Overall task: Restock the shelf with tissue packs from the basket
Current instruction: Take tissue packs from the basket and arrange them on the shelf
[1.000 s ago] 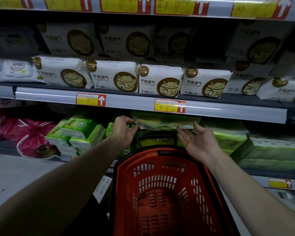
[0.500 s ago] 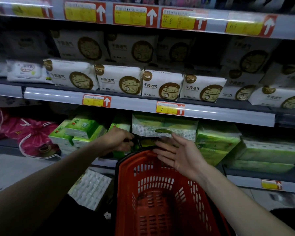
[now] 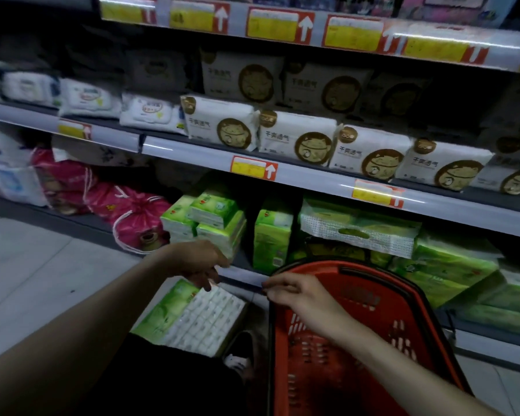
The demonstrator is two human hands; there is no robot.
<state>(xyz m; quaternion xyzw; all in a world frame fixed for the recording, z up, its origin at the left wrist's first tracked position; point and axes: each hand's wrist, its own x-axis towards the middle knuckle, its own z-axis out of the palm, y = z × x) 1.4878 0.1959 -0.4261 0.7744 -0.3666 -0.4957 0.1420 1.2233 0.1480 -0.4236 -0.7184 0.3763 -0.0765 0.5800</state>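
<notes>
So the green plastic-wrapped tissue packs (image 3: 206, 219) are stacked near the left end of the bottom shelf (image 3: 246, 277). One tall pack (image 3: 272, 235) stands upright next to them. Further right, a flat green pack with a white dotted handle strip (image 3: 357, 231) lies on top of more green bundles. There's also a big green-and-white multi-pack (image 3: 192, 318) down on the grey floor (image 3: 27, 265), right below the shelf's front edge. The left hand (image 3: 195, 262) hangs over that one, fingers loose and pointing down, nothing in it. The tips are right at the pack's top edge, can't tell if they touch. The right hand (image 3: 297, 295) is at the left rim of the red slotted plastic basket (image 3: 403, 313) with its fingers bunched. It's too blurry to say if it's actually gripping the rim. The shelf above has white packs with brown cat logos (image 3: 297, 136), and pink drawstring bags (image 3: 135, 223) sit off to the left.
</notes>
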